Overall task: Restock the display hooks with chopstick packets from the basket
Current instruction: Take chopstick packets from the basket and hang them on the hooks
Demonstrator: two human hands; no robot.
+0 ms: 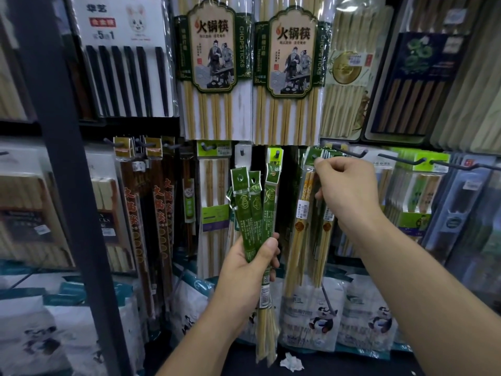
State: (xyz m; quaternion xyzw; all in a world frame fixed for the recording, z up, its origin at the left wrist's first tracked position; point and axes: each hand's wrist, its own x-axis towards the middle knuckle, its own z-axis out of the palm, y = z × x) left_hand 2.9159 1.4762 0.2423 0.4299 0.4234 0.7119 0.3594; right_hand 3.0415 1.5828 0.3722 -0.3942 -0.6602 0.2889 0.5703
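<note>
Down on the lower hook row, right hand (349, 191) pinches the green header of a clear packet (302, 213) at its hook (314, 156); left hand (248, 263) grips a bunch of green-sleeved packets (254, 213), bamboo ends showing.

Dim, greenish store light; glare streaks the plastic wrappers up top; edges bend and blur from wide-angle distortion.

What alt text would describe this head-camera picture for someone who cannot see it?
A person's right hand pinches a chopstick packet at a display hook, while the left hand grips a bunch of green packets. More hanging packs fill the wall.
</note>
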